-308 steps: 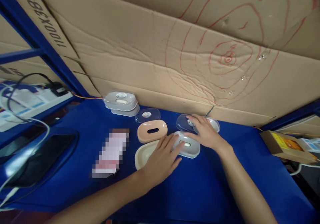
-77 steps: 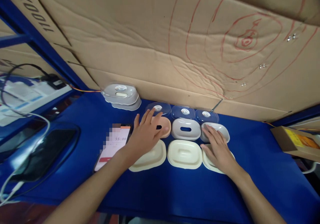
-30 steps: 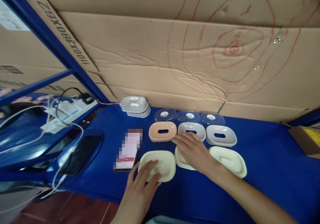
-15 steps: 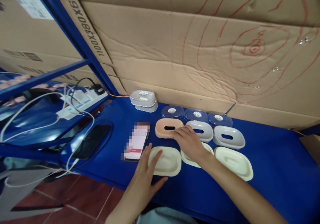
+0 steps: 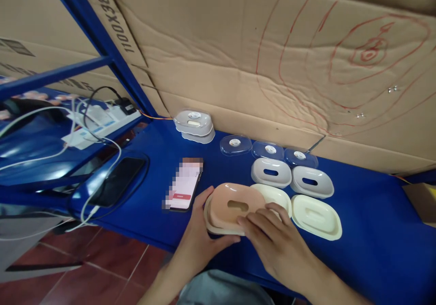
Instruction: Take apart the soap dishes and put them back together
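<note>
A peach oval soap-dish tray (image 5: 223, 201) with a slot in its middle is pinched at its near right edge by my right hand (image 5: 277, 239). It sits slightly tilted over a cream oval dish (image 5: 210, 227), covering most of it. Around the left and near edges of that cream dish curls my left hand (image 5: 197, 234), thumb at the front. I cannot tell whether the tray rests fully inside the dish. Just right of it lies a second cream dish (image 5: 277, 197), partly behind the peach tray and my right fingers. A third cream dish (image 5: 316, 217) is farther right.
Two light grey slotted trays (image 5: 271, 182) (image 5: 312, 192) stand behind the cream dishes. Behind those lie clear lids with round stickers (image 5: 235, 152). Stacked covered dishes (image 5: 193, 125) are at the back left. A phone (image 5: 184, 189) lies left; cables and a power strip (image 5: 102, 125) are beyond.
My right hand has brought the peach tray from the back row toward me, over the left cream dish. My left hand has closed around that dish's edge.
</note>
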The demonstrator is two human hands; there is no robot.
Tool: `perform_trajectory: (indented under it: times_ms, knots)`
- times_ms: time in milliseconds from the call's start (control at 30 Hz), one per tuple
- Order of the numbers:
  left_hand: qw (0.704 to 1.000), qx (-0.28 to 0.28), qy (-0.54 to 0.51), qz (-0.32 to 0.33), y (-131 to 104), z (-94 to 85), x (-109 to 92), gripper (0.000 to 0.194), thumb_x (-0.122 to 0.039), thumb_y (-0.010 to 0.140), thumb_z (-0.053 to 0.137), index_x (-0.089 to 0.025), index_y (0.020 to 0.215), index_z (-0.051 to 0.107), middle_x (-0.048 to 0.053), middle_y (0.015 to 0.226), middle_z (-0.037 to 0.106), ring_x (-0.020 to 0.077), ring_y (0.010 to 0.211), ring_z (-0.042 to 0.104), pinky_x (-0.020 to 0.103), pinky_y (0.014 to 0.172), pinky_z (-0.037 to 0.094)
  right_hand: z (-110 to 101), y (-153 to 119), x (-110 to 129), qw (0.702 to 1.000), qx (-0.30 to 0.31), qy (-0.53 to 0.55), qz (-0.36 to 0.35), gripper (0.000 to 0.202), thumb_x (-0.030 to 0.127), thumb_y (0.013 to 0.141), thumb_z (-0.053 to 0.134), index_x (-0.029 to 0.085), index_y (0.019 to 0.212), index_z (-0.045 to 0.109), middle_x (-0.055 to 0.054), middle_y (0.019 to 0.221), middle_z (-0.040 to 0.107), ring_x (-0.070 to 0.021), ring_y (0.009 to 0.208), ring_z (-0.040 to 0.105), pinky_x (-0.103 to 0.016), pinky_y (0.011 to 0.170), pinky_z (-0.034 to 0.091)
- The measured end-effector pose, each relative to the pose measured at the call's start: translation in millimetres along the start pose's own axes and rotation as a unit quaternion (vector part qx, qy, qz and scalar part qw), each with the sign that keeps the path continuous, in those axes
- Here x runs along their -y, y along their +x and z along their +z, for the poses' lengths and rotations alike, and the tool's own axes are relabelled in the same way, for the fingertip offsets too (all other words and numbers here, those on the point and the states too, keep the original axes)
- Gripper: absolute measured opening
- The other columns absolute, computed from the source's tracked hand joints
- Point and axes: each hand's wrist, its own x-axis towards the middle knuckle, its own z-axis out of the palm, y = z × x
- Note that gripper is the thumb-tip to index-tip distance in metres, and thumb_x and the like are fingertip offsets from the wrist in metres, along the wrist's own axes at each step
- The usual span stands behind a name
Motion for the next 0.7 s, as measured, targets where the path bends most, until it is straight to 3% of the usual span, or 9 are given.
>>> perform_trajectory:
  times_ms: [133,233,333,400,467,567,633,700]
  knots:
    - [0.997,-0.028,-0.073,0.0,0,9.3,0,0.118,-0.054,0.063,0.098,-0.032,0.156,0.028,0.017,0.156,0.045,0.0405,0.143,0.054,0.059,0.115,0.048,0,-3,3,1.0,0.018,-0.004,0.001,0.035,0.013,0.103,0.053,0.014,0.137,0.063,-0.01,0.123,0.076,-0.0255,0.116,0.067,-0.049,0.114,0.041]
    - [0.977,-0.002,-0.209,-0.042,3,13.2,-6,0.121,-0.054,0.064,0.098,-0.036,0.158,0.024,0.016,0.158,0.045,0.0385,0.141,0.056,0.055,0.112,0.052,3,-6,-2,0.999,0.048,0.007,0.0,0.039,0.02,0.105,0.054,0.017,0.143,0.058,-0.012,0.14,0.07,-0.0275,0.133,0.061,-0.052,0.117,0.043]
    - [0.915,0.068,-0.379,-0.121,11,15.9,-20,0.13,-0.047,0.066,0.099,-0.042,0.163,0.013,0.015,0.16,0.046,0.0361,0.135,0.062,0.048,0.104,0.058,8,-10,-11,0.999,0.032,0.013,-0.023,0.047,0.01,0.102,0.048,0.018,0.148,0.055,-0.011,0.15,0.064,-0.0243,0.144,0.054,-0.05,0.121,0.042]
    - [0.862,0.091,-0.466,-0.178,20,16.9,-32,0.128,-0.043,0.07,0.097,-0.042,0.165,0.011,0.013,0.154,0.056,0.033,0.128,0.067,0.045,0.102,0.059,11,-13,-18,0.999,0.018,0.01,-0.031,0.053,0.003,0.099,0.045,0.018,0.149,0.054,-0.01,0.153,0.062,-0.0223,0.148,0.051,-0.048,0.124,0.04]
    - [0.809,0.081,-0.532,-0.236,32,17.5,-42,0.11,-0.043,0.078,0.091,-0.036,0.164,0.023,0.01,0.142,0.067,0.0282,0.124,0.069,0.04,0.103,0.057,15,-15,-25,1.0,0.017,0.003,-0.025,0.056,0.001,0.098,0.043,0.017,0.151,0.052,-0.01,0.156,0.058,-0.0216,0.151,0.047,-0.048,0.127,0.038]
    - [0.747,0.097,-0.585,-0.301,52,18.3,-50,0.059,-0.032,0.087,0.082,-0.021,0.141,0.062,0.006,0.119,0.079,0.0221,0.11,0.074,0.028,0.093,0.058,20,-18,-33,0.999,0.025,-0.007,-0.02,0.057,0.001,0.099,0.043,0.016,0.153,0.051,-0.008,0.158,0.056,-0.0208,0.153,0.045,-0.048,0.13,0.033]
    - [0.727,0.132,-0.596,-0.315,62,18.5,-51,0.03,-0.024,0.09,0.075,-0.014,0.118,0.075,0.006,0.105,0.081,0.0215,0.1,0.075,0.026,0.084,0.059,22,-20,-36,0.999,0.031,-0.011,-0.018,0.058,-0.001,0.099,0.042,0.017,0.154,0.05,-0.006,0.157,0.057,-0.0205,0.153,0.045,-0.049,0.132,0.029]
    - [0.718,0.158,-0.602,-0.311,67,17.0,-49,0.02,-0.022,0.092,0.072,-0.012,0.108,0.078,0.007,0.101,0.082,0.0224,0.096,0.076,0.028,0.082,0.061,19,-20,-36,0.999,0.039,-0.008,-0.015,0.058,0.001,0.1,0.044,0.017,0.155,0.048,-0.007,0.158,0.056,-0.0211,0.153,0.044,-0.051,0.132,0.028]
